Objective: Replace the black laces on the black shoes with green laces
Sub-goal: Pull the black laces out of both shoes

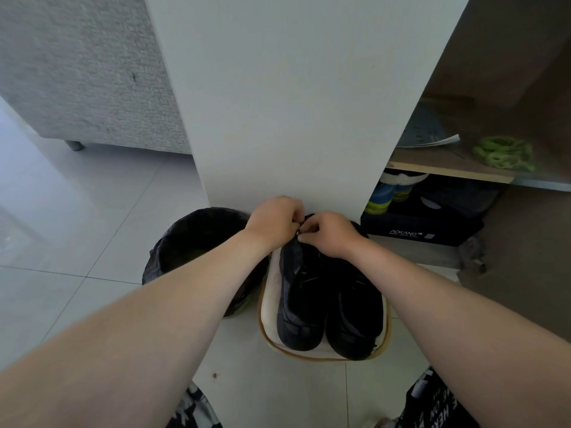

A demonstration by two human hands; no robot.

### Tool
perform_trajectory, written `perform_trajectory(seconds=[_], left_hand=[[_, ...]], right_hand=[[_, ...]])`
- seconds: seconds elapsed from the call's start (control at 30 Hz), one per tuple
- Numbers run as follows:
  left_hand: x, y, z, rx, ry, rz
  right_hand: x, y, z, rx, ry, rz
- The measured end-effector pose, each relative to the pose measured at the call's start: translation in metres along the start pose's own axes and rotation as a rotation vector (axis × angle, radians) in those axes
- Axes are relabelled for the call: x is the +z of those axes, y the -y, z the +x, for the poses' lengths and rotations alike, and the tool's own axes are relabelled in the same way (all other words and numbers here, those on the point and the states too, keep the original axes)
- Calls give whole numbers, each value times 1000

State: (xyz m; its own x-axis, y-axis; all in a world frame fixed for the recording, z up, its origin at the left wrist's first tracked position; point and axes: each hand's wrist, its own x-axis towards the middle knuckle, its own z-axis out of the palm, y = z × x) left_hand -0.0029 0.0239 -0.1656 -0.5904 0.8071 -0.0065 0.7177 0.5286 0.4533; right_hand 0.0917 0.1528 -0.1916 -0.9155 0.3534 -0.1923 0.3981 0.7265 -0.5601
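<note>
Two black shoes, the left one (298, 301) and the right one (355, 316), stand side by side on a white cushion with a tan rim (269, 288), toes toward me. My left hand (273, 219) and my right hand (329, 234) meet at the far end of the left shoe, fingers curled and pinching something small and dark there, apparently its black lace; the lace itself is mostly hidden. A bundle of green laces (505, 152) lies on a wooden shelf (448, 168) at the right.
A bin lined with a black bag (191, 242) stands left of the shoes. A white cabinet panel (293, 103) rises behind them. A dark shoe box (420, 230) and colourful shoes (387, 194) sit under the shelf. A grey sofa (80, 72) is at the back left.
</note>
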Motion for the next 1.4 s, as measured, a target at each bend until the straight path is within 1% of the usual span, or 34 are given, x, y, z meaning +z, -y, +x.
perform_trajectory(seconds=[0.07, 0.13, 0.17, 0.2, 0.23, 0.27, 0.3, 0.33, 0.37, 0.4, 0.47, 0.6, 0.63, 0.7, 0.77, 0.83, 0.87, 0.9, 0.93, 0.97, 1.0, 1.03, 1.07, 1.13, 1.23, 1.4], left_hand=[[0, 1, 1, -31, -100, -163], [-1, 4, 1, -89, -178, -224], [-2, 5, 0, -123, -180, -215], [-1, 7, 0, -156, -140, -196], [-1, 8, -1, -177, -53, -185], [1, 8, -3, -191, 68, -200], [3, 7, -5, -198, 192, -214], [6, 6, -7, -186, 275, -204], [7, 4, -9, -164, 312, -177], [9, 2, -9, -152, 311, -157], [11, -2, -8, -160, 275, -132], [15, -10, -5, -172, 262, -28], [17, -10, -3, -163, 257, 2], [19, -8, 0, -141, 251, 62], [22, -5, 2, -142, 295, 88], [23, -5, 2, -137, 338, 111], [23, -5, 3, -122, 343, 129], [23, -6, 2, -99, 335, 148], [24, -7, 3, -73, 315, 171], [24, -8, 3, -49, 292, 199], [25, -9, 2, -28, 269, 227], [25, -10, 2, -12, 256, 251], [25, -11, 1, 0, 247, 268], [24, -9, -1, 3, 231, 277], [19, -7, -2, -30, 247, 241], [17, -1, -1, -85, 271, 104]], right_hand=[[-2, 0, 0, 75, -4, 134], [-3, 1, -2, 145, -8, 236], [-3, 2, -4, 181, -12, 285], [-3, 3, -6, 212, -18, 325], [-4, 4, -6, 232, -21, 351], [-6, 5, -7, 241, -7, 364], [-9, 6, -8, 240, 28, 367], [-12, 7, -9, 234, 73, 361], [-15, 8, -10, 227, 116, 354], [-16, 9, -11, 226, 142, 351], [-19, 10, -11, 245, 143, 358], [-31, 8, -5, 366, 32, 477], [-34, 8, -5, 393, 3, 474], [-37, 5, -5, 417, -22, 393], [-34, 2, -5, 391, 15, 242], [-25, -4, -3, 368, -22, -31], [-23, -4, -5, 333, -73, -176], [-21, -4, -5, 256, -114, -265], [-18, -2, -4, 147, -122, -301], [-16, 1, -3, 42, -86, -298], [-12, 4, -2, -34, -29, -264], [-9, 7, -3, -64, 25, -239], [-5, 9, -3, -56, 66, -234], [-4, 10, -3, -42, 75, -243], [-10, 8, -5, -14, 20, -240], [-6, 11, -7, -18, -45, -373]])
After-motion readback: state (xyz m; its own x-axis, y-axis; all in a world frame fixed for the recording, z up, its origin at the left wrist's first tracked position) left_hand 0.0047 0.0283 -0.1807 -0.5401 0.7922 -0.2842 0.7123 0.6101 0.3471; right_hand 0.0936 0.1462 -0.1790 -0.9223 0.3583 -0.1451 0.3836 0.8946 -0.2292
